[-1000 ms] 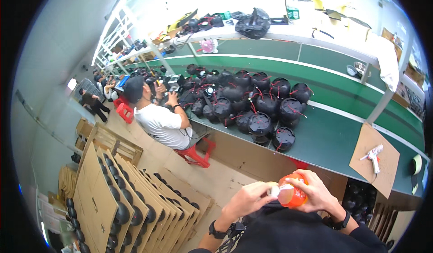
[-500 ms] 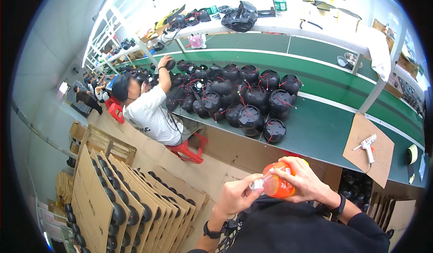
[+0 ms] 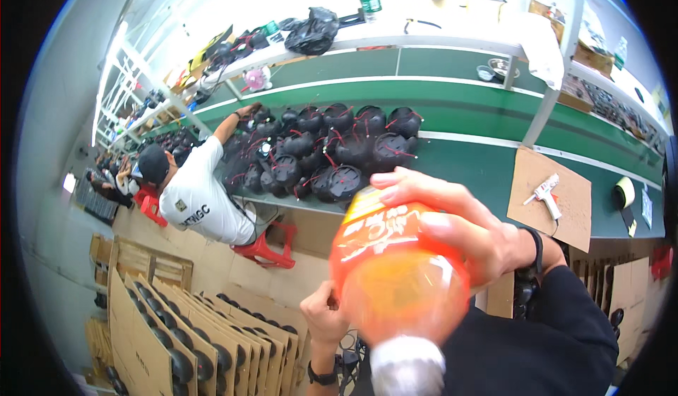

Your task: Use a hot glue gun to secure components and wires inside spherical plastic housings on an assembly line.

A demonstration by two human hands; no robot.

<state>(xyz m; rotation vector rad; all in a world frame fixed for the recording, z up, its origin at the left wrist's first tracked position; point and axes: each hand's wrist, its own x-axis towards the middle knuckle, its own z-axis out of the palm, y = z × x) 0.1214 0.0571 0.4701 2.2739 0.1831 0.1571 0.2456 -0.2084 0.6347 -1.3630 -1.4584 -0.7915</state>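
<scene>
Far left: cardboard sheets (image 3: 141, 332), then co-worker in white shirt (image 3: 201, 198). Left hand (image 3: 325, 315) curled at bottle's left, partly hidden behind it; contents cannot be told. Black shells (image 3: 346, 180) beyond. Orange bottle (image 3: 395, 269) tilted, neck toward wearer at lower edge; right hand (image 3: 487, 240) wrapped round its right side. Right: counter (image 3: 480, 163), glue gun (image 3: 545, 194).

lettering (image 3: 381, 230) on orange bottle (image 3: 402, 290) and white shirt (image 3: 205, 192)
</scene>
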